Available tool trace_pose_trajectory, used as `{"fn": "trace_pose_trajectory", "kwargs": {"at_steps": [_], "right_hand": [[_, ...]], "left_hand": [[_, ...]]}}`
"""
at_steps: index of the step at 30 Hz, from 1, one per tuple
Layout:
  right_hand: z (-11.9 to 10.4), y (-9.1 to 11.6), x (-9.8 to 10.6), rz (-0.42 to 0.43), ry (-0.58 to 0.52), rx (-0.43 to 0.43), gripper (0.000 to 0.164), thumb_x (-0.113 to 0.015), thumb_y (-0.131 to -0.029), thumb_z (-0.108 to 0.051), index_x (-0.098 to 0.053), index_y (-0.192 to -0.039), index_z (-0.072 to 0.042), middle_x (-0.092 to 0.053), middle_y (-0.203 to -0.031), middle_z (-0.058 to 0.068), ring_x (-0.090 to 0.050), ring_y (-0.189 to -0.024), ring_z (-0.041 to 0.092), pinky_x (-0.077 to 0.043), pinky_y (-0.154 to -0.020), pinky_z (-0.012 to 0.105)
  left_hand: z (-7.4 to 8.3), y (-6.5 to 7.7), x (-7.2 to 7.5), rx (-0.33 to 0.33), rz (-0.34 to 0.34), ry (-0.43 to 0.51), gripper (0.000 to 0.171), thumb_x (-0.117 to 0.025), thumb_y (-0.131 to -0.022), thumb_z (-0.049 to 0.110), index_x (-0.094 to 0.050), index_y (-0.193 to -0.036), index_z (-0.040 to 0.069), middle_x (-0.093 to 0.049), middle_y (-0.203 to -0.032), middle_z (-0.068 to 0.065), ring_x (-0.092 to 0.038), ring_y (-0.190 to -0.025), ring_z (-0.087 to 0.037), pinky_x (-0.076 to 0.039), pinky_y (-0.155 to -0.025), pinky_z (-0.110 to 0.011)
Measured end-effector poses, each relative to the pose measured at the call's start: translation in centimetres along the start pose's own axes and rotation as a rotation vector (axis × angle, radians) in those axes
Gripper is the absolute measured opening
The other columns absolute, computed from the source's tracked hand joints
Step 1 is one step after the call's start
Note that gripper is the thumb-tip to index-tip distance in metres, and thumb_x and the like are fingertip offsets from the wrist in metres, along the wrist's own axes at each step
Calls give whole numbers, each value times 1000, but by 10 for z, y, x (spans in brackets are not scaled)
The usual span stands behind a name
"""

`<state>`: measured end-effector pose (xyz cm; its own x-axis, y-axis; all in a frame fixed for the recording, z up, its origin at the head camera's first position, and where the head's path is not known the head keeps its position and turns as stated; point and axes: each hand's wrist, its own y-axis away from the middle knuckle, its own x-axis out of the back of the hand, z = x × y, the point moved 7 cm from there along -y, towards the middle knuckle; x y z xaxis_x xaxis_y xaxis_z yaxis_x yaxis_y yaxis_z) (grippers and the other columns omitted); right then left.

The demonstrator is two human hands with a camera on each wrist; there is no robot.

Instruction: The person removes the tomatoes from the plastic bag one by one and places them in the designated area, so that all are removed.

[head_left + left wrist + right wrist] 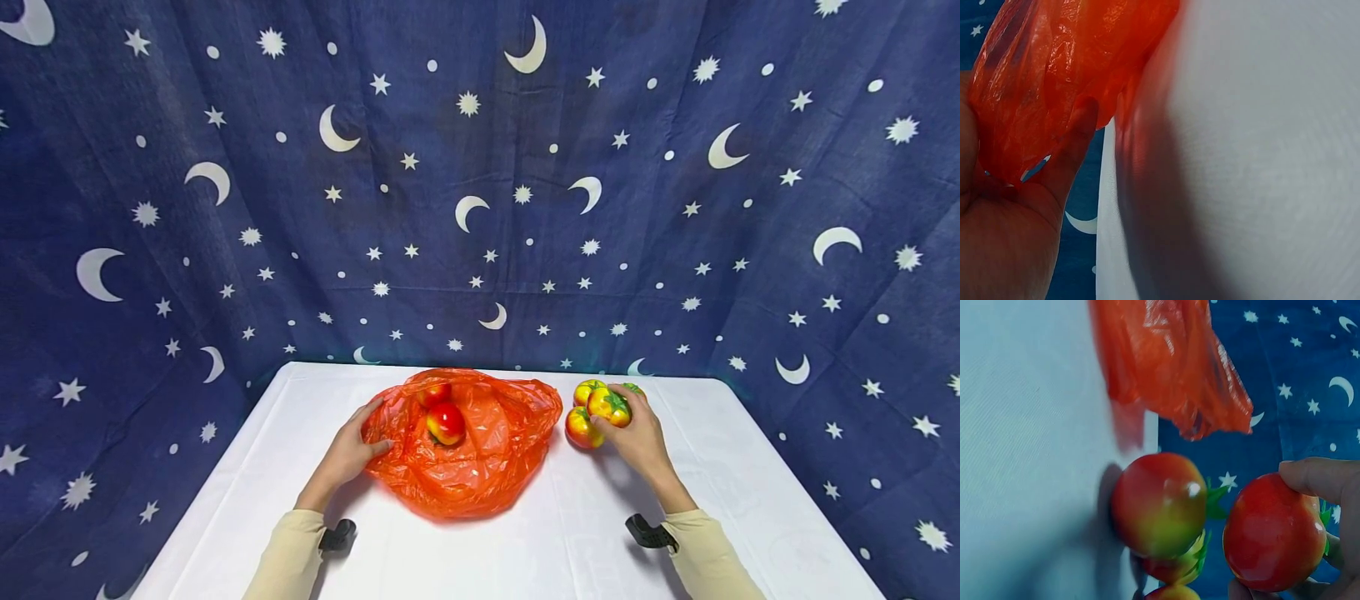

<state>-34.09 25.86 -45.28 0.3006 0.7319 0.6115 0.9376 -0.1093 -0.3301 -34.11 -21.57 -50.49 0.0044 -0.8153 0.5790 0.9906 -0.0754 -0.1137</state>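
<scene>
Head view alone shows two red-and-yellow tomatoes (pixel 446 423) inside the red plastic bag (pixel 498 475) on the white-covered table (pixel 300 396); the left hand (pixel 349 447) grips the bag's left edge, its film between thumb and fingers in the left wrist view. Farther right, the right hand (pixel 639 435) holds another tomato (pixel 609 407), which there overlaps the loose tomatoes (pixel 582 429); the right wrist view reveals its glossy red side, raised above the table and apart from the nearest loose fruit.

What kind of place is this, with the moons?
Maybe an indoor recording booth: a moon-and-star curtain hangs behind a white-covered table, and black gadgets sit by both sleeves.
</scene>
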Motion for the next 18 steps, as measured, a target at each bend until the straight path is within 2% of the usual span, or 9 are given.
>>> {"fn": "trace_pose_trajectory", "kwargs": {"at_steps": [7,11,18], "right_hand": [[12,-1,3,-2,6,-22,61,-76,-81,-19,-52,-136,-8,-49,-141,21,-49,-128,42,-37,-110,58],[20,0,5,-4,26,-58,62,-76,-82,-21,-51,-138,-10,-49,-139,22,-50,-125,42,-38,-108,57],[33,3,7,-19,28,-110,66,-75,-83,-22,-48,-141,-8,-46,-141,25,-47,-127,44,-36,-110,58]], "left_hand": [[-2,0,-1,5,-8,8,80,-74,-82,7,-35,-152,8,-31,-157,-23,-27,-146,-46,-20,-120,-60],[-3,-1,-1,3,-7,5,80,-73,-83,7,-34,-152,7,-32,-156,-24,-27,-146,-46,-20,-120,-60],[0,1,0,-36,27,1,80,-75,-81,8,-37,-151,6,-35,-153,-26,-30,-142,-50,-22,-117,-64]]}}
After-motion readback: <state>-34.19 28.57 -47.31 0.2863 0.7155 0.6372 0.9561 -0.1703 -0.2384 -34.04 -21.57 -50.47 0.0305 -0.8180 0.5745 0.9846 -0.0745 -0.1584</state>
